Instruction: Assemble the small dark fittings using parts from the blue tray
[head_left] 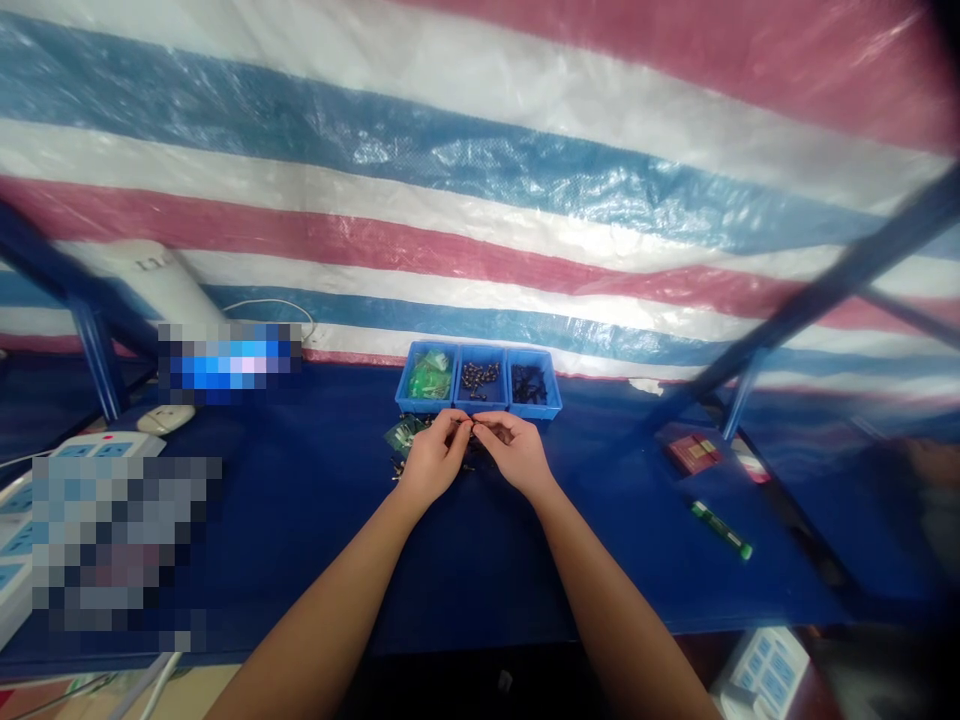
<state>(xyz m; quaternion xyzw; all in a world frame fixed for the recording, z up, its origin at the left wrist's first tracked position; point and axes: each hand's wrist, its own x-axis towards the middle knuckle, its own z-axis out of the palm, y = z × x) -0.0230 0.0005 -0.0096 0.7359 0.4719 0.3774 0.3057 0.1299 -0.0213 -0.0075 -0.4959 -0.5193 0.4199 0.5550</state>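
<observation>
My left hand [433,455] and my right hand [517,452] meet over the blue table, fingertips pinched together around something too small to make out. Just beyond them stands a row of blue bins: the left bin [400,392] holds green packets, the middle bin [480,407] small brass-coloured and dark parts, the right bin [555,395] black pieces. Beside my left hand lies a green packet [405,433] with small metal parts around it, partly covered by the hand. More dark small parts show between and behind my fingers.
On the left are a white power strip [105,447], a white mouse-like object [166,418] and blurred-out items. A green tube [721,530] and a red box [694,454] lie right. Blue frame posts [96,350] flank the table; striped sheeting [450,240] hangs behind.
</observation>
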